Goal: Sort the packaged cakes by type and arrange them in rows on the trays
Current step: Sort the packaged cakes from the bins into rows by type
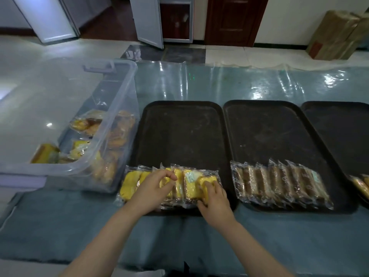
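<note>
Counter (259, 236) w/ blue cover: clear bin (119, 108) at left, then 3 black trays (179, 108) (259, 108) (339, 110) side by side.

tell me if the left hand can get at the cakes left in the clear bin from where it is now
Probably yes. The left hand is on the yellow cakes in the near-left tray, right beside the clear bin. The bin has no lid on and nothing lies between; the hand only has to lift over its wall.
</note>
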A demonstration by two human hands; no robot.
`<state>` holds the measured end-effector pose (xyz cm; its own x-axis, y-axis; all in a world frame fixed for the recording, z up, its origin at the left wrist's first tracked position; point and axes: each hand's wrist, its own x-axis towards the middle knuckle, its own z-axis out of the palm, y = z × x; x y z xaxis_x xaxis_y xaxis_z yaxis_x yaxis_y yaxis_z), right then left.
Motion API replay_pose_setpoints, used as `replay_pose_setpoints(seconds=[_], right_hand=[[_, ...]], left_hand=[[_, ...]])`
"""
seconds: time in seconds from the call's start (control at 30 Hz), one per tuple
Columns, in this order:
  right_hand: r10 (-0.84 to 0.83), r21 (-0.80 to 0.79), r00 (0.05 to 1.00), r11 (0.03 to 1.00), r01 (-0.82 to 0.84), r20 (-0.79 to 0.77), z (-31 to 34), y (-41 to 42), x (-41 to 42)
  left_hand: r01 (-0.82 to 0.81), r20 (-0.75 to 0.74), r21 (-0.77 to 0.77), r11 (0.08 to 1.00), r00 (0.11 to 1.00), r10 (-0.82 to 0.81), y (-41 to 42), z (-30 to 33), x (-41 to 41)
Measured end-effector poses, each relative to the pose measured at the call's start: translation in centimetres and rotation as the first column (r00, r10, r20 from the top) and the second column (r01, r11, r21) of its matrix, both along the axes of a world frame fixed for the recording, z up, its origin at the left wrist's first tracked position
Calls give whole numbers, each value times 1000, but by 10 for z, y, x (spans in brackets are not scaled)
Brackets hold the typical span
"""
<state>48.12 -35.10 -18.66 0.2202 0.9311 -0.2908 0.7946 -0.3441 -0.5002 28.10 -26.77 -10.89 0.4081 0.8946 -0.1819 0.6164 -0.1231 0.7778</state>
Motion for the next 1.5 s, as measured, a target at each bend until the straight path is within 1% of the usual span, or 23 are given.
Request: replay_pose_setpoints(seconds=[0.1,0.17,0.3,0.47,0.53,0.7,0.8,0.97,1.17,1.27,1.37,1.43,1.5], right_hand=[[-64,46,991,997,70,-117,4,10,-5],[-86,47,981,994,96,-173,9,18,-9],[-47,19,988,999,50,-151,13,29,-13],[-29,-4,987,1000,29,-158,22,32,-7],[-4,15,987,1000,6,-163,27,34,-3],[70,80,982,995,-56,-173,53,52,1],[112,111,977,990,-92,-184,72,66,-1],[105,164,963,984,-65,-247,107,100,-15],[100,272,963,962,-30,-250,145,143,-55],[112,326,948,945,-10,-298,164,163,-88],[153,392,932,920,-13,-329,181,183,-125],[186,418,925,908,-33,-332,190,197,-148],[225,438,927,896,-76,-301,197,210,-171]], left_hand=[[-6,15,21,1000,1000,5,0,9,-5],[-12,31,34,999,999,11,0,13,-6],[-22,32,40,999,999,21,0,19,-4],[-60,32,22,998,998,59,1,27,-2],[-70,25,37,997,997,69,5,33,1],[-141,102,90,986,986,132,15,55,5],[-138,118,126,982,985,124,23,70,2],[-133,184,217,967,978,93,48,97,-14],[-100,168,270,958,984,56,88,117,-56],[-71,181,284,956,983,19,109,124,-89],[-103,202,282,954,978,46,135,128,-130],[-95,142,323,942,989,51,151,133,-159],[-48,11,403,914,999,48,169,139,-187]])
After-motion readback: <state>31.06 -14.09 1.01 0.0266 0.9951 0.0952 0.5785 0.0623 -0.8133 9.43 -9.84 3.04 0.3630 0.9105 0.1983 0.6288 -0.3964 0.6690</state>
